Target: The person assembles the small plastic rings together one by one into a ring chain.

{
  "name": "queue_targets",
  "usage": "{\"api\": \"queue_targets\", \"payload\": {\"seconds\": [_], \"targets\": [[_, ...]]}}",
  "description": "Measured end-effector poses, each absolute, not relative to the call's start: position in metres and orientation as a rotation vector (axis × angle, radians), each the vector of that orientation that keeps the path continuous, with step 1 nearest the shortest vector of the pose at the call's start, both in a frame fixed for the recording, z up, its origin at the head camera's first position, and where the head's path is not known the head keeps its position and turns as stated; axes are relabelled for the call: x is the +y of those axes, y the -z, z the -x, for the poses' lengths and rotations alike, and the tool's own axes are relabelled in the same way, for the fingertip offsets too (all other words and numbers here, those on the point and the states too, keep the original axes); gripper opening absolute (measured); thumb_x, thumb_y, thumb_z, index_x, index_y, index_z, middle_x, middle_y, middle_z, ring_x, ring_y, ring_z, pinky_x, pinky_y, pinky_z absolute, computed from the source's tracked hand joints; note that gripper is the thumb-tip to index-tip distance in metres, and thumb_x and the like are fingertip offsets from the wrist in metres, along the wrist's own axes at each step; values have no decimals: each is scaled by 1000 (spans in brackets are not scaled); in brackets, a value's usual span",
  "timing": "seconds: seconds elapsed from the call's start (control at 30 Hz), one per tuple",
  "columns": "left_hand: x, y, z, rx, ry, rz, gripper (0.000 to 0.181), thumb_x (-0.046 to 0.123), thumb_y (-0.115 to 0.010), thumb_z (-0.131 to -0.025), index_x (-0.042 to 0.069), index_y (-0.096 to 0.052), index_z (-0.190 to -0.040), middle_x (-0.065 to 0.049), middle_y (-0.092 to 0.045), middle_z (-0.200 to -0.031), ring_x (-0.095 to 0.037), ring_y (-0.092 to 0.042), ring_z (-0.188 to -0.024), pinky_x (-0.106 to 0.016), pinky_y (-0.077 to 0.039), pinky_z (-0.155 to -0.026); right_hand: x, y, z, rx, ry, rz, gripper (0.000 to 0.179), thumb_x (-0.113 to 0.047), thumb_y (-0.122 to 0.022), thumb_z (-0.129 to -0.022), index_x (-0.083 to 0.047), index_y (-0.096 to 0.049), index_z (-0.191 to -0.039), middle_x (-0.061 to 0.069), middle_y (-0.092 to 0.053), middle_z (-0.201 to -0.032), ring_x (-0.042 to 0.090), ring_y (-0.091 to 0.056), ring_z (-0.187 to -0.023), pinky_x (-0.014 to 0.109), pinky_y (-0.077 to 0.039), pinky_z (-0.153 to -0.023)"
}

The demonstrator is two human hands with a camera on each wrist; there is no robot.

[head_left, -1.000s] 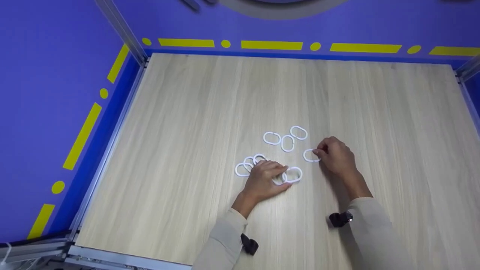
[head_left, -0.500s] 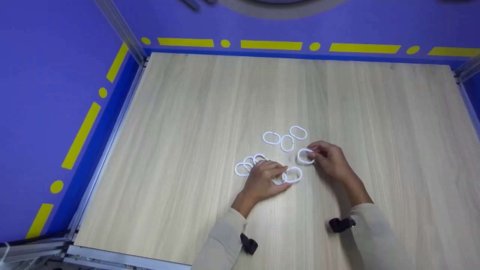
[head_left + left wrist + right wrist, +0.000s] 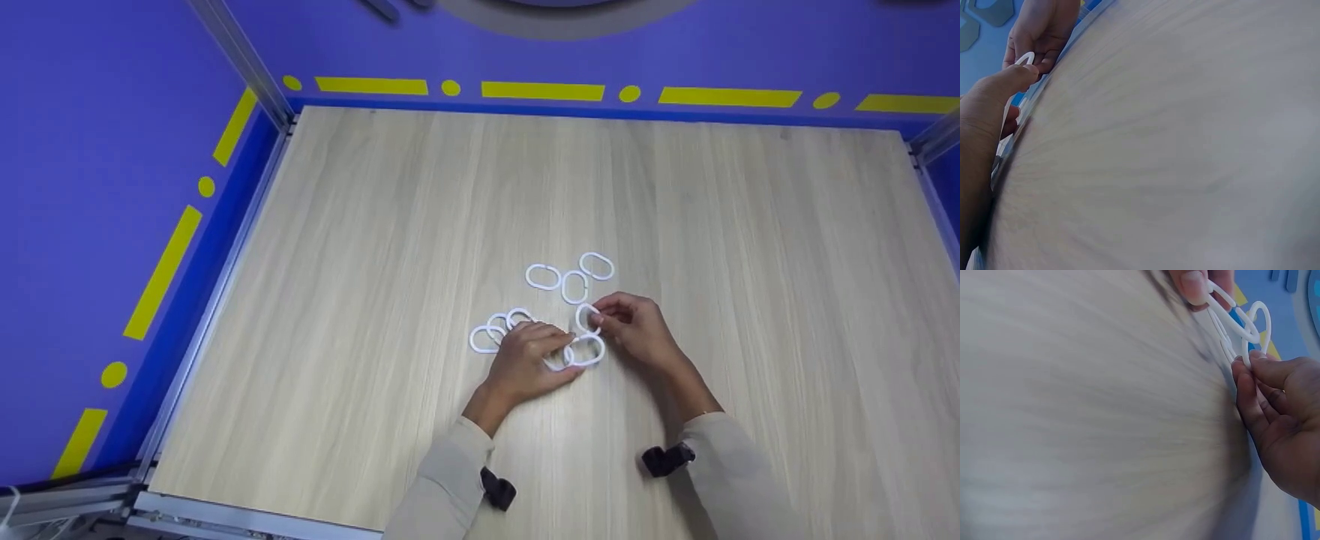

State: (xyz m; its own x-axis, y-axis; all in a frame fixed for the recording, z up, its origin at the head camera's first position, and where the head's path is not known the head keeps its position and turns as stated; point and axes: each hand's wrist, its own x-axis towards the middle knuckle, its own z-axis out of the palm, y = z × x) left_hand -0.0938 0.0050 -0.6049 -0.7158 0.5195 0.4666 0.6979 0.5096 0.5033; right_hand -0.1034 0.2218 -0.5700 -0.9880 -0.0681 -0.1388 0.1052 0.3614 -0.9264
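Note:
My left hand (image 3: 530, 361) grips a chain of white plastic oval links near its right end. The end link (image 3: 598, 351) sticks out past thumb and fingers, while linked ovals (image 3: 480, 349) trail out on the hand's left side; the part under the palm is hidden. Between thumb and fingertips my right hand (image 3: 636, 328) pinches a single white link (image 3: 580, 318). That link is held upright at the far edge of the end link, and in the right wrist view the single link (image 3: 1267, 320) overlaps the end link (image 3: 1230, 322).
Beyond the hands, three loose white links, a left one (image 3: 529, 282), a middle one (image 3: 565, 294) and a right one (image 3: 611, 268), lie on the wooden tabletop (image 3: 375, 225). Blue panels (image 3: 555, 56) with yellow marks stand along its back and left edges.
My right hand has lifted the single link and brought it leftward to the end link of the chain. The left hand has stayed in place.

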Motion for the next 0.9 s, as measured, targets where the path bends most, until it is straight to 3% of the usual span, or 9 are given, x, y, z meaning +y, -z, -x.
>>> {"api": "queue_targets", "payload": {"seconds": [0.67,0.9], "targets": [[5,605,94,-2478,981,1037,33,40,-85,-78,16,-80,-100,6,-77,-92,-10,-72,-89,-29,-54,-83,222,580,102,2475,1684,221,11,6,-68,-91,7,-72,-101,24,-73,-97,0,-62,-80,14,-50,-72],[5,604,93,-2487,981,1040,30,39,-84,-79,17,-80,-100,6,-77,-92,-9,-72,-89,-28,-54,-84,231,580,98,2435,1672,259,17,3,-65,-94,6,-73,-109,25,-73,-108,0,-64,-91,13,-49,-80]]}}
